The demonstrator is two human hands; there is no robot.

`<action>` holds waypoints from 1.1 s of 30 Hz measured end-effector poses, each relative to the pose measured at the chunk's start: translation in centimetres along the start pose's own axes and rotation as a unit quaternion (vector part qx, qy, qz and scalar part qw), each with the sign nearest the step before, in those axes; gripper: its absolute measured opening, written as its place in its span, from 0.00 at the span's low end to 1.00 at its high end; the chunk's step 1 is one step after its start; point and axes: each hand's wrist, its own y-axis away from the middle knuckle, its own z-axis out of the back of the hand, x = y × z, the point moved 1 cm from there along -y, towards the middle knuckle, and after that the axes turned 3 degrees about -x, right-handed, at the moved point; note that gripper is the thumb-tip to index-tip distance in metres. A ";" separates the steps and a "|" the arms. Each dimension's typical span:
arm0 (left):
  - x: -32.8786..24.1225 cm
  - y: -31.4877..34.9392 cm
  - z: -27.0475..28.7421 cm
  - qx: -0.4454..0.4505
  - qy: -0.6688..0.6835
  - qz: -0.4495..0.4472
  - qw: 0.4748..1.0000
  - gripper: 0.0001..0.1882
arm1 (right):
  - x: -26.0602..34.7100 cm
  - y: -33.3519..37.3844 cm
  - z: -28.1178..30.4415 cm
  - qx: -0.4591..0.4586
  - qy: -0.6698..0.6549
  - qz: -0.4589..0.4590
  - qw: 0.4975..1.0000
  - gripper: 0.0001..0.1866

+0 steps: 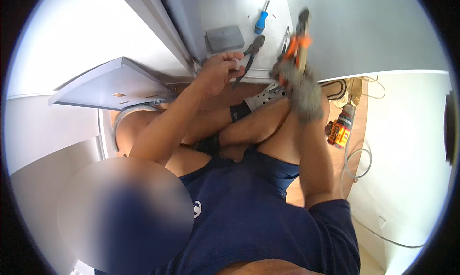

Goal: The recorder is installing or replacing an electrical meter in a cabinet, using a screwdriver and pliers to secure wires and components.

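Observation:
My bare left hand [219, 72] is raised over the edge of a white cabinet base, fingers closed on a small white piece [236, 63] whose kind I cannot make out. Just beyond it lie pliers [257, 44] with dark green handles. My right hand [305, 100], in a grey work glove, grips orange-handled pliers [298, 45] pointing away from me, their dark head uppermost. Motion smears this hand and tool. A thin dark tool [286, 39] shows beside them. Farther off lies a screwdriver [261, 23] with a blue handle.
A grey block [225, 38] lies on the cabinet base. Left, a tilted grey panel [108, 90] stands beside my knee. A yellow and black drill [340, 128] lies on the floor at right, near a looped grey cable [359, 152]. A pale grey panel [378, 30] rises at far right.

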 end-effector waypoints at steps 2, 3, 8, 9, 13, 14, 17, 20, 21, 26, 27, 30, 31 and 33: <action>-0.6 0.4 0.1 -0.023 -0.005 -0.045 0.999 0.14 | -1.5 4.3 -0.4 0.021 0.021 -0.032 0.999 0.14; -0.6 0.6 0.2 -0.035 -0.045 -0.049 0.997 0.14 | -3.2 6.2 -0.8 0.036 -0.019 -0.050 0.998 0.14; -1.8 3.7 -1.4 -0.006 -0.026 -0.075 0.997 0.16 | -6.3 11.3 -1.8 0.117 0.104 -0.098 0.983 0.23; -2.2 4.4 -1.7 -0.012 -0.019 -0.073 0.997 0.15 | -6.3 11.6 -1.9 0.111 0.106 -0.102 0.983 0.23; -3.3 5.4 -2.2 -0.036 0.034 -0.067 0.997 0.14 | -4.9 11.2 -2.3 0.141 0.243 0.019 0.960 0.29; -3.5 5.6 -2.3 -0.036 0.036 -0.069 0.996 0.14 | -4.6 11.0 -2.4 0.129 0.232 -0.013 0.964 0.30; -3.8 6.1 -2.3 -0.052 0.015 -0.081 0.995 0.13 | -3.5 10.8 -2.3 0.142 0.224 -0.086 0.960 0.31; -3.4 6.3 -2.1 -0.072 0.014 -0.114 0.991 0.13 | -3.0 10.8 -2.8 0.158 0.238 -0.062 0.956 0.31; -3.3 6.2 -2.0 -0.070 0.019 -0.120 0.990 0.13 | -3.1 10.8 -2.8 0.160 0.239 -0.062 0.956 0.31; -3.6 6.5 -2.0 -0.062 0.024 -0.122 0.990 0.12 | -4.2 10.7 -2.5 0.171 0.245 0.000 0.954 0.35; -3.6 6.6 -2.2 -0.062 0.019 -0.126 0.990 0.12 | -4.1 10.7 -2.5 0.171 0.246 0.000 0.954 0.35; -3.7 6.8 -2.0 -0.060 0.006 -0.135 0.989 0.12 | -3.8 10.6 -2.7 0.169 0.241 0.021 0.956 0.35; -3.7 6.7 -2.0 -0.055 -0.003 -0.141 0.989 0.12 | -3.6 10.6 -2.7 0.165 0.252 0.024 0.953 0.34; -3.6 6.7 -1.9 -0.051 0.001 -0.144 0.988 0.12 | -3.2 10.5 -2.7 0.162 0.264 0.027 0.950 0.33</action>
